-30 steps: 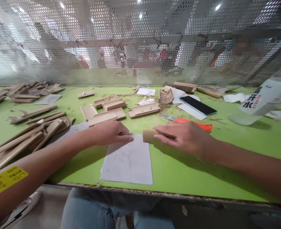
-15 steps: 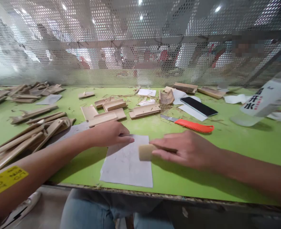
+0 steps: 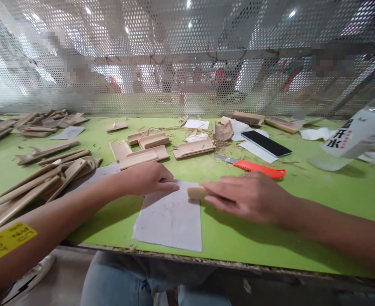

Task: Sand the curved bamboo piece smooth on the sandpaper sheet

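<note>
My right hand (image 3: 249, 197) is closed around a short bamboo piece (image 3: 196, 193); its pale end juts out to the left, over the right edge of a white sheet of paper (image 3: 168, 225). Whether that end touches the paper I cannot tell. My left hand (image 3: 149, 178), fingers curled and thumb extended, holds the sheet down at its top edge. The palm side and most fingertips of this hand are hidden. Just beyond my right hand lies an orange-handled utility knife (image 3: 259, 168) with its blade out, pointing left.
Split bamboo pieces (image 3: 139, 159) lie beyond my left hand, with a heap of bamboo strips (image 3: 44, 182) by my left forearm. A black phone (image 3: 266, 143) rests on paper. A plastic bottle (image 3: 350, 138) stands tilted at right. Perforated metal mesh (image 3: 181, 80) borders the green table's (image 3: 254, 250) back.
My right hand and the bamboo piece have shifted slightly away from me, and the piece's visible end looks narrower. My left hand stays at the sheet's top edge.
</note>
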A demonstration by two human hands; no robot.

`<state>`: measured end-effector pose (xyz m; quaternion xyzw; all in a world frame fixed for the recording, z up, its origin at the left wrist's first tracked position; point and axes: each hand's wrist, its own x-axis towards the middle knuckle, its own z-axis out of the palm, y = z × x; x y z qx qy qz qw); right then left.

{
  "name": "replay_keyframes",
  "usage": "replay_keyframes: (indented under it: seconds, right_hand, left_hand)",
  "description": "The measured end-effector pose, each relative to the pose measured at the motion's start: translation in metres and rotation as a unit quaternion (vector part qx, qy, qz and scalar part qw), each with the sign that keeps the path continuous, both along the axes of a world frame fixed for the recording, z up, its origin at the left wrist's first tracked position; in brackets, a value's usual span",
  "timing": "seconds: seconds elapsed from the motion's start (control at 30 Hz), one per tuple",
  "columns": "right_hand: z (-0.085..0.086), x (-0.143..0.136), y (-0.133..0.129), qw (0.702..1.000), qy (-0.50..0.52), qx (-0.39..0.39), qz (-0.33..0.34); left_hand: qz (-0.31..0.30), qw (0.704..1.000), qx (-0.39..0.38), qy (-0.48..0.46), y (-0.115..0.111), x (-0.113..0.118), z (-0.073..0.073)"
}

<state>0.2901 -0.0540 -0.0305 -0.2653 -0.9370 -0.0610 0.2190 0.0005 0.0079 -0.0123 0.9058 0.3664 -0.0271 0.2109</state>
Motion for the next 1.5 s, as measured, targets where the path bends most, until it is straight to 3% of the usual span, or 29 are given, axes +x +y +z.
replay_keyframes:
  seconds: [0.1, 0.23, 0.4, 0.53, 0.7, 0.77, 0.9, 1.03, 1.2, 1.37, 1.5]
  right_hand:
    - [-0.0001, 0.0002, -0.0008, 0.999, 0.007, -0.017, 0.028]
    - [0.0016, 0.0005, -0.0006, 1.000, 0.012, -0.002, -0.016]
    - [0.0028, -0.0026, -0.0049, 0.995, 0.019, -0.092, 0.039]
    - [0.0034, -0.0026, -0.0009, 0.998, 0.023, -0.059, -0.019]
    - [0.0065, -0.0048, -0.0001, 0.984, 0.032, -0.177, -0.019]
    - [0.0063, -0.0047, 0.0015, 0.981, 0.038, -0.186, -0.034]
    - [0.0068, -0.0042, 0.0028, 0.987, 0.043, -0.142, -0.065]
    - [0.0076, -0.0045, -0.0018, 0.987, 0.013, -0.159, -0.016]
    - [0.0009, 0.0002, 0.0014, 0.999, 0.006, -0.003, -0.042]
    - [-0.0010, 0.0006, 0.0006, 1.000, 0.021, -0.006, 0.021]
    - [-0.0005, -0.0005, -0.0010, 0.998, 0.010, 0.068, -0.005]
  left_hand:
    - [-0.001, 1.000, -0.001, -0.002, -0.0006, 0.0001, 0.0002]
    - [0.005, 1.000, 0.004, 0.003, -0.0018, 0.0014, 0.0018]
    - [0.000, 1.000, -0.006, -0.007, -0.0013, 0.0013, 0.0021]
    - [0.003, 1.000, -0.001, -0.004, -0.0003, 0.0005, 0.0012]
    - [0.003, 1.000, -0.011, 0.020, 0.0003, 0.0006, 0.0015]
    - [0.004, 1.000, -0.003, 0.020, 0.0005, 0.0008, 0.0009]
    - [0.006, 1.000, 0.002, 0.019, 0.0000, 0.0011, 0.0006]
    - [0.003, 1.000, -0.007, 0.025, -0.0006, 0.0012, 0.0022]
    - [0.008, 1.000, 0.002, 0.010, -0.0005, 0.0006, 0.0021]
    - [0.003, 1.000, -0.006, 0.012, -0.0008, 0.0003, 0.0025]
    - [0.003, 1.000, 0.006, 0.021, -0.0004, 0.0003, 0.0021]
